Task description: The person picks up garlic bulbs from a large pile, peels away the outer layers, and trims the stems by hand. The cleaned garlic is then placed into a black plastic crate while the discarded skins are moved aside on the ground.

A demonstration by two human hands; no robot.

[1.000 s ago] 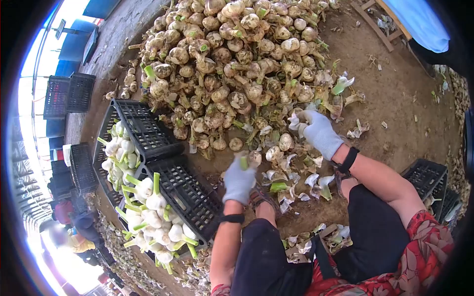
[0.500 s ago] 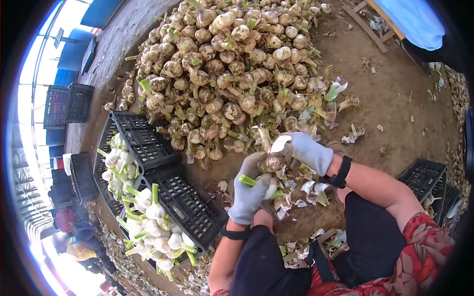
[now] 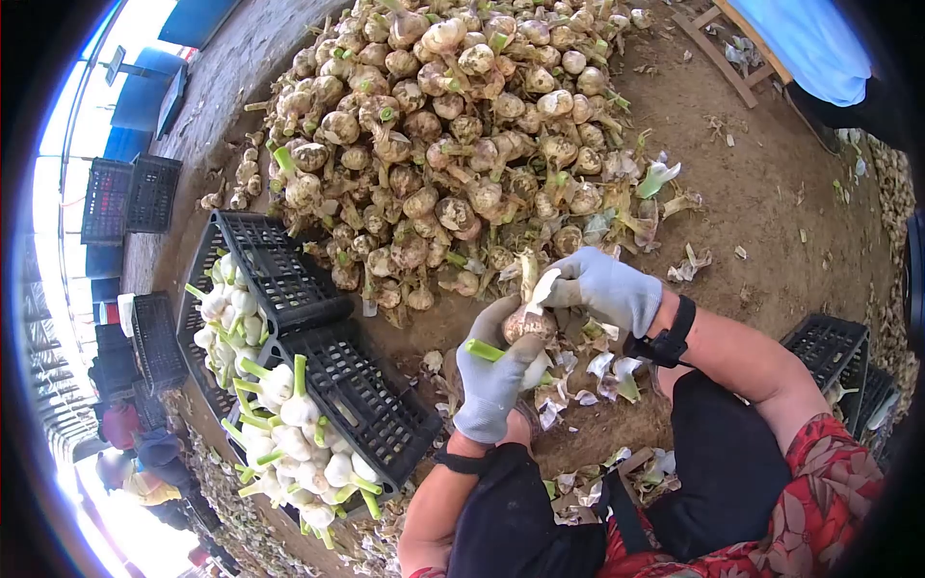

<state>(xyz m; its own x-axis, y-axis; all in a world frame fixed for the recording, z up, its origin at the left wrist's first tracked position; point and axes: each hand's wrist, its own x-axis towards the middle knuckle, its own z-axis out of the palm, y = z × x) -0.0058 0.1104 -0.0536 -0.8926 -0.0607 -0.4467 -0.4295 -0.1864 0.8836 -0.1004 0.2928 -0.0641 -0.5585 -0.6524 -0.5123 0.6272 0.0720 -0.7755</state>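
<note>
My left hand [image 3: 489,380], in a grey-white glove, is closed around a brown, soil-stained garlic bulb [image 3: 526,328] whose dry stem points up. A green garlic stem [image 3: 485,350] also sticks out between its fingers, with a pale bulb [image 3: 536,371] partly hidden under the hand. At the top of the brown bulb, my gloved right hand [image 3: 612,292] pinches a white strip of what looks like garlic skin [image 3: 544,287]. Beyond both hands rises a big heap of unpeeled garlic [image 3: 424,173].
Black plastic crates [image 3: 361,395] at the left hold clean white garlic bulbs [image 3: 299,414] with green stems. Peeled skins [image 3: 607,371] litter the ground. Another crate [image 3: 827,349] stands at the right. A person in blue [image 3: 805,43] is at the upper right, beside a wooden frame [image 3: 718,53].
My right hand has shifted slightly up and to the right. The white strip stands out more clearly from the bulb, and the bulb sits a little lower in my left hand.
</note>
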